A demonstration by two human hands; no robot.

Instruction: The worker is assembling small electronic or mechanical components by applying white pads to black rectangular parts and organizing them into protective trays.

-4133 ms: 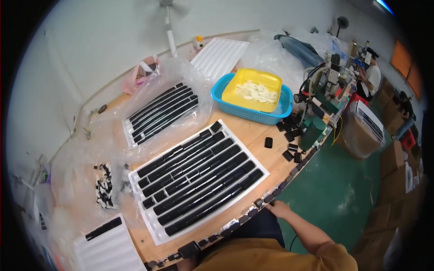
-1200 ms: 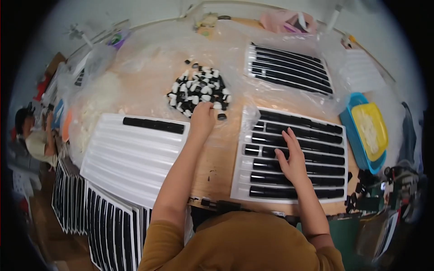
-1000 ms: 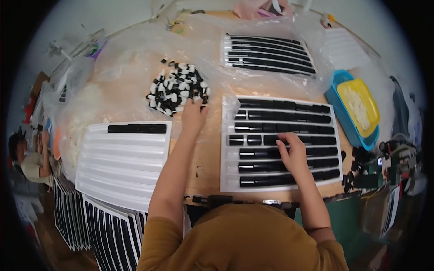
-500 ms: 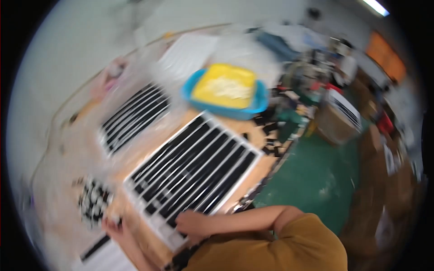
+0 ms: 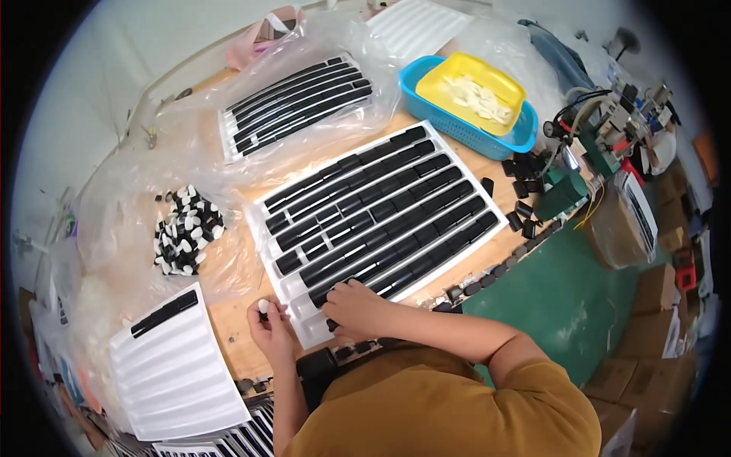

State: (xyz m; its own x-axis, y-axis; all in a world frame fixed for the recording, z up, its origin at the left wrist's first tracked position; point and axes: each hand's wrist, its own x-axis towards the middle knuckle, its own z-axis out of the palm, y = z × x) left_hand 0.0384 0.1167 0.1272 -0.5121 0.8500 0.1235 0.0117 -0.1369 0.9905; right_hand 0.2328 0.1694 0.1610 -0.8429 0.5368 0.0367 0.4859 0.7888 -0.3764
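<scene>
My left hand (image 5: 272, 335) pinches a small black piece with a white oval top (image 5: 264, 307), just off the near left corner of a white ribbed tray (image 5: 311, 335). Rows of black cylinder-like pieces (image 5: 381, 202) fill most of that tray's grooves. Over its near edge my right hand (image 5: 356, 311) bends down, fingers closed on a black piece (image 5: 332, 324) that is mostly hidden by them. Left of the tray lies a heap of small black pieces with white tops (image 5: 185, 232), like those in my left hand.
Another filled tray (image 5: 297, 107) lies under clear plastic film at the back. A yellow basin (image 5: 487, 87) of white pieces sits in a blue basket (image 5: 438, 126). A white tray (image 5: 179, 373) with one black row stands at front left. Loose black pieces (image 5: 521, 186) line the right edge.
The view has swung, so the table appears shifted right and up. My left hand has come from beside the heap to the tray's corner. My right hand stays at the tray's near edge.
</scene>
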